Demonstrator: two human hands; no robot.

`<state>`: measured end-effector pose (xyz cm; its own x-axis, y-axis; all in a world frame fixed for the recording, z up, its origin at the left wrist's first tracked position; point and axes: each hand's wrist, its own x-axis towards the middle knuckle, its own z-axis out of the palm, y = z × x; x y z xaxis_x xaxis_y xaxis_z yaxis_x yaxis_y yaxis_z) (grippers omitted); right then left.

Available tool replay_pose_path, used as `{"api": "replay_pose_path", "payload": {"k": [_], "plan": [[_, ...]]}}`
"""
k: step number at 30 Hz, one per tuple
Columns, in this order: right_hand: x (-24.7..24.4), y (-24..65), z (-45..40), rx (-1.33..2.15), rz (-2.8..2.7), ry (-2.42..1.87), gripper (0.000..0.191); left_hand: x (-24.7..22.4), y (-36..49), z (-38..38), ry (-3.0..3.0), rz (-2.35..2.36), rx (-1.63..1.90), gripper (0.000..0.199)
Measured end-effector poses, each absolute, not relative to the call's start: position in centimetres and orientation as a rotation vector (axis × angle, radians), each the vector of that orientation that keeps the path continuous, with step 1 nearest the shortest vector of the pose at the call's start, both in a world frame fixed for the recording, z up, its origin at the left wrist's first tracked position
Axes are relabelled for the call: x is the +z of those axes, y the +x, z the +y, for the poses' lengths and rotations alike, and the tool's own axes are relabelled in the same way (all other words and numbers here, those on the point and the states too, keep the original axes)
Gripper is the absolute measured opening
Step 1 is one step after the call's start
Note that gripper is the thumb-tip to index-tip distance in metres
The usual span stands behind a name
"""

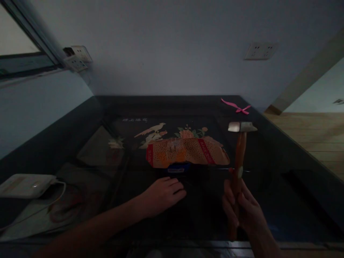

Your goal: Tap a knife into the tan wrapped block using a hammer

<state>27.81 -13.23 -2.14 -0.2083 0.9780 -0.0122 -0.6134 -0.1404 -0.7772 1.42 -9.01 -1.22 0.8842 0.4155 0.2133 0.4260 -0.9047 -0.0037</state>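
Note:
My right hand [242, 204] is wrapped round the wooden handle of a hammer [240, 154], which stands upright with its metal head at the top. My left hand [166, 195] lies palm down on the dark tabletop [204, 200], fingers slightly spread and bent, holding nothing. Just beyond its fingertips is a small dark blue object [178, 167], at the near edge of a flattened tan and red patterned wrapper [188, 151]. Small thin marks, too small to identify, show on the wrapper's middle.
A white device [29, 185] with a cable lies at the left. At the back right is a pink ribbon [242, 109]. A dark flat object [311, 200] lies at the right. Wall sockets [260, 51] are on the wall behind the table.

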Motion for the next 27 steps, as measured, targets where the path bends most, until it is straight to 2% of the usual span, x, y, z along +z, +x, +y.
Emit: {"api": "replay_pose_path", "payload": {"k": [5, 9, 15, 27], "plan": [[-2.4, 27.8, -13.1, 1.669, -0.778, -0.615, 0.035, -3.3, 1.0, -8.2, -2.977, -0.922, -0.189, 0.009], [-2.6, 28.1, -13.5, 1.654, -0.788, -0.652, 0.034, -3.8, 1.1, -8.0, -2.955, -0.902, -0.191, 0.003], [-3.0, 28.3, -13.7, 1.638, -0.761, -0.670, 0.037, -4.9, 1.3, -7.9, -2.895, -0.873, -0.300, 0.005], [-3.1, 28.3, -13.7, 1.629, -0.796, -0.706, 0.039, -2.8, 1.1, -8.2, -3.095, -0.860, -0.508, 0.013]]}}
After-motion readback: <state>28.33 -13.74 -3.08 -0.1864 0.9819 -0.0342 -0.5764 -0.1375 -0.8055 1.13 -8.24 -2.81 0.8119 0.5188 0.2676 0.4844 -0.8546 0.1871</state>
